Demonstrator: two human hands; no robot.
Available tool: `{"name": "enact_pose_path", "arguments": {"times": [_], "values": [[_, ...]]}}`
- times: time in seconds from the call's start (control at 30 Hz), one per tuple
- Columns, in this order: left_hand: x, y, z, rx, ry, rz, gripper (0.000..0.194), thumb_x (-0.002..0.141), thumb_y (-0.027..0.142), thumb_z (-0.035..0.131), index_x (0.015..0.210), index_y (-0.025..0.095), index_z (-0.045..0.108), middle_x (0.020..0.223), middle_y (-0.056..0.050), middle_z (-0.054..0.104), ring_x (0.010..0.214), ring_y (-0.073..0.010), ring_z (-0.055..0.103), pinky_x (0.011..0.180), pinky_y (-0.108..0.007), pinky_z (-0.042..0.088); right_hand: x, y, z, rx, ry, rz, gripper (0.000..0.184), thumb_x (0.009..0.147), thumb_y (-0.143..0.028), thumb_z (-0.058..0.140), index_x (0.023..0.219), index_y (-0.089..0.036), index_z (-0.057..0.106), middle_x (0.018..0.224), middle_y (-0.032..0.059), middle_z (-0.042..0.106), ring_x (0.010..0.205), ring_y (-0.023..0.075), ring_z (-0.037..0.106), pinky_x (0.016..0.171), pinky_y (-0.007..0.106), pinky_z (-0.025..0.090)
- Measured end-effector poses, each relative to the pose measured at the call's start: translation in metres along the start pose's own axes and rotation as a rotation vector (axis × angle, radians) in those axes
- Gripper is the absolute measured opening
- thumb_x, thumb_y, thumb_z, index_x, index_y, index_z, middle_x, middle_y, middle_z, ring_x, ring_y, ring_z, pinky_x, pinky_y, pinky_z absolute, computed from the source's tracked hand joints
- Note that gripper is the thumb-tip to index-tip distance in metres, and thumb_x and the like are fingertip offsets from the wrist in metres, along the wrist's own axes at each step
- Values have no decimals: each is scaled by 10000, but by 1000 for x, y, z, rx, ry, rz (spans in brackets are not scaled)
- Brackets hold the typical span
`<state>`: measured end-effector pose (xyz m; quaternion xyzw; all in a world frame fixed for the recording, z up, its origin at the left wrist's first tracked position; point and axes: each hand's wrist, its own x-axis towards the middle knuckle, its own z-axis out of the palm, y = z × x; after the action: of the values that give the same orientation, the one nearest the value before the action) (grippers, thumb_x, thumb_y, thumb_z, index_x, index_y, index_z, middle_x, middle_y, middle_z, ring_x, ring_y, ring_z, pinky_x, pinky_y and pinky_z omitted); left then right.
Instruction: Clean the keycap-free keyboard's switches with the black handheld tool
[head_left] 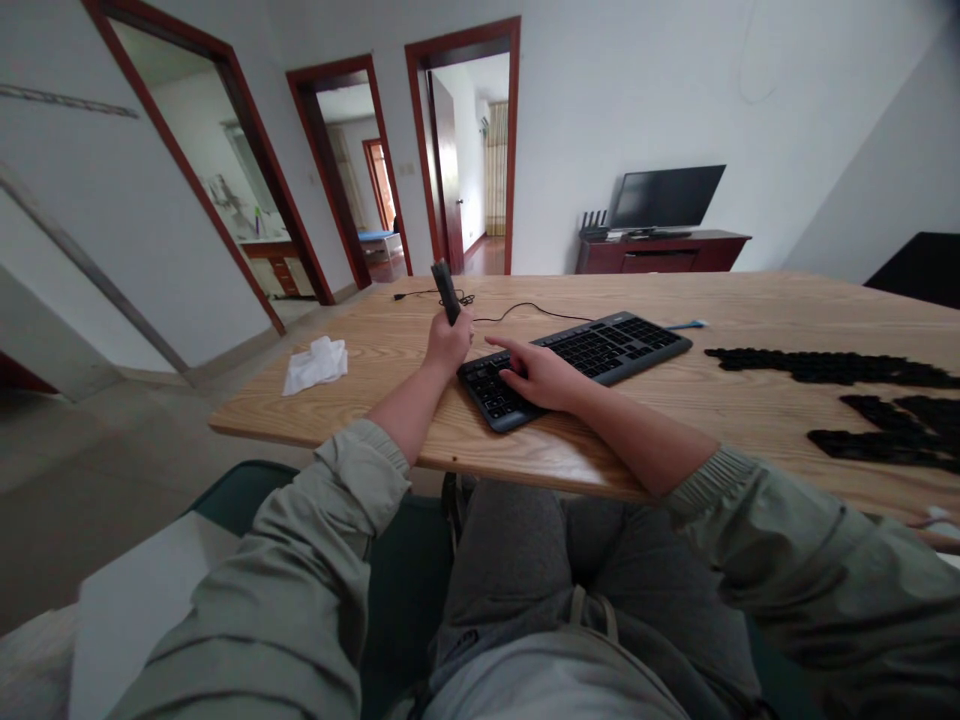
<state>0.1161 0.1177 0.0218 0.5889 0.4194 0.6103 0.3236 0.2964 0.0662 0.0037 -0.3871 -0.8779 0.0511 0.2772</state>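
A black keyboard (592, 352) with a grey edge lies at an angle on the wooden table. My left hand (448, 340), beside its left end, is closed around a dark, narrow stick-like object (446, 288) that points up; I cannot make out its exact kind. Over the keyboard's left part is my right hand (546, 376), with its index finger stretched out to the left and its thumb apart. Nothing shows in that hand. Whether its fingers touch the keys cannot be told. A thin black cable (525, 306) runs behind the keyboard.
Crumpled white tissue (316, 364) lies on the table (397, 400) at the left. Rows of small black pieces (825, 364) are laid out at the right, with more black pieces (892, 445) nearer me. A blue-tipped thin item (686, 324) sits behind the keyboard's right end.
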Motion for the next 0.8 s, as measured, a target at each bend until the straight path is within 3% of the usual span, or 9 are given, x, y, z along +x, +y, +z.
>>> {"name": "enact_pose_path", "arguments": {"times": [0.1,0.2,0.3,0.47,0.6,0.73,0.8], "values": [[8,4,-9,-155,180,39,261,841,317,502,644,210,368,457,81,356,374,-61,333,402,-212,291,1,-2,-1,-46,89,20,678,883,-244,531,1527,-193,324,895,44,654,756,187,596,752,297,450],[15,5,-17,-208,268,41,263,841,311,503,643,208,363,449,86,350,362,-54,321,391,-204,277,5,-3,1,-160,54,41,464,914,-316,504,1352,-185,581,1045,115,647,888,235,616,834,341,448],[18,4,-20,-231,278,51,263,837,309,514,648,208,363,447,92,345,357,-50,316,387,-198,273,9,-8,3,-199,-26,31,329,919,-333,507,1148,-214,712,1086,118,641,928,241,623,858,342,443],[16,5,-19,-242,243,73,275,834,306,537,640,211,366,440,89,349,347,-53,309,374,-206,263,7,-20,-13,-132,29,-21,259,845,-285,586,1077,-202,667,977,78,681,852,204,620,770,300,431],[16,7,-18,-240,240,56,312,828,340,568,628,211,367,435,87,358,342,-52,302,370,-207,259,-6,2,-61,-149,40,46,227,801,-328,631,1001,-223,651,824,30,681,695,171,580,657,286,392],[16,7,-17,-227,223,60,312,819,357,589,638,211,381,431,86,376,337,-52,315,368,-200,263,-44,64,-134,-292,-83,272,161,676,-321,739,766,-234,639,655,9,623,544,160,505,552,306,352],[16,7,-17,-227,210,66,296,814,340,594,641,210,391,428,85,379,333,-54,319,363,-199,265,-71,93,-167,-269,-20,367,171,680,-352,750,710,-241,624,626,21,604,540,169,504,555,327,375]]}}
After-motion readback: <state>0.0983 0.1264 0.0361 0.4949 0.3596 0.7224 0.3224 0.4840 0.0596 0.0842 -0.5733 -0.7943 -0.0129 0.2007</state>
